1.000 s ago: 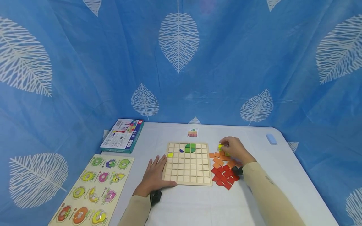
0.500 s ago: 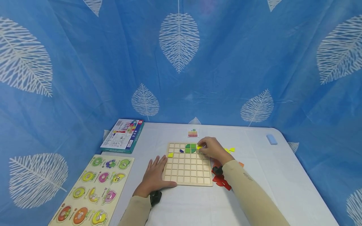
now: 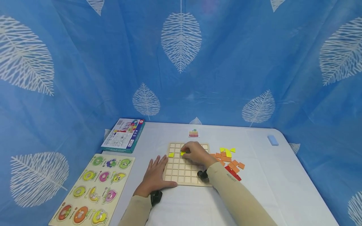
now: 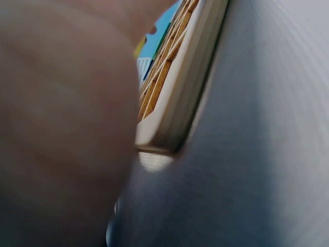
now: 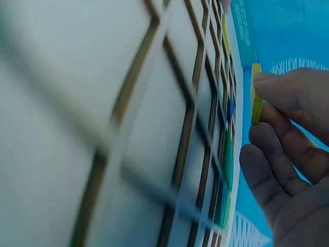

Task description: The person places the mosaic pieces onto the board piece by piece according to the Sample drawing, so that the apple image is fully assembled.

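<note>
A wooden grid board (image 3: 178, 179) lies on the white table. My left hand (image 3: 154, 176) rests spread along its left edge, thumb near the front corner; the left wrist view shows mostly palm and the board's corner. Over the upper part of the grid, my right hand (image 3: 195, 153) pinches a yellow tile (image 5: 256, 95) between thumb and index finger, the tile standing on edge in the right wrist view. Another yellow tile (image 3: 171, 155) sits in the left column. Green tiles (image 5: 226, 180) and a dark blue tile (image 5: 230, 109) lie in the grid, covered by the right hand in the head view.
Right of the board lie loose orange tiles (image 3: 226, 159), red tiles (image 3: 233, 173) and yellow tiles (image 3: 228, 153). A small picture card (image 3: 194, 133) lies behind it. To the left are a box (image 3: 122, 135) and a fruit puzzle board (image 3: 90, 191). A blue block (image 3: 272, 140) is far right.
My right hand has moved left from the loose tiles across the board, bringing a yellow tile with it. The left hand stays in place.
</note>
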The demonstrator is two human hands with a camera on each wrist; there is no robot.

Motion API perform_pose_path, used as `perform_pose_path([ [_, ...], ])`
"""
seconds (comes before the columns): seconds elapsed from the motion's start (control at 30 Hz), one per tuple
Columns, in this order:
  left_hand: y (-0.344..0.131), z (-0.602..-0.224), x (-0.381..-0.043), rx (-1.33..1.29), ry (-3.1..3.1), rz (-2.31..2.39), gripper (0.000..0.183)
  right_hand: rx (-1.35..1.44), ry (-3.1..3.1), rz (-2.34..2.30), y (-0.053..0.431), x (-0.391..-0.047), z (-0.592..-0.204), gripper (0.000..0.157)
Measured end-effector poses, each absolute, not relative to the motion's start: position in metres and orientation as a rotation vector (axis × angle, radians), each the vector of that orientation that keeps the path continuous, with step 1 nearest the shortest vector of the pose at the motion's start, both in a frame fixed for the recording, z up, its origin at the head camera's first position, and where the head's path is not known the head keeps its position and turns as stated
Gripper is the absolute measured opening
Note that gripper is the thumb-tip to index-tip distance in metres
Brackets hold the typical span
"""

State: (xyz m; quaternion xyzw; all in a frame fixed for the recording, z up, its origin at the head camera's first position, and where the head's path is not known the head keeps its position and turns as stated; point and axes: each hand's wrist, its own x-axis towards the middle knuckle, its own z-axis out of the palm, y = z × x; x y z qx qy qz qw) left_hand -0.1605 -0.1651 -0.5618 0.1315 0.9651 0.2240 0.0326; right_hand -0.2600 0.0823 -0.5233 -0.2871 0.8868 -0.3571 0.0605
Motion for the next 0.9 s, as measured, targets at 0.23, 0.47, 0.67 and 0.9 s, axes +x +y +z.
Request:
perform_pose_path([
  [0.23, -0.165, -0.561, -0.160, 0.412, 2.973, 0.688, 0.132, -0.924, 2.695, -1.038, 0.060, -0.262, -0.531, 0.021],
  [0.47, -0.165, -0.560, -0.160, 0.434, 2.979, 0.698, 0.131, -0.883, 2.758, -0.960, 0.047, -0.262, -0.534, 0.023],
  [0.67, -0.164, -0.560, -0.159, 0.435, 2.971, 0.707, 0.131, -0.821, 2.774, -0.969, 0.043, -0.260, -0.533, 0.025],
  [0.9, -0.165, -0.562, -0.160, 0.434, 2.973, 0.692, 0.132, -0.804, 2.776, -0.991, 0.044, -0.259, -0.535, 0.025],
])
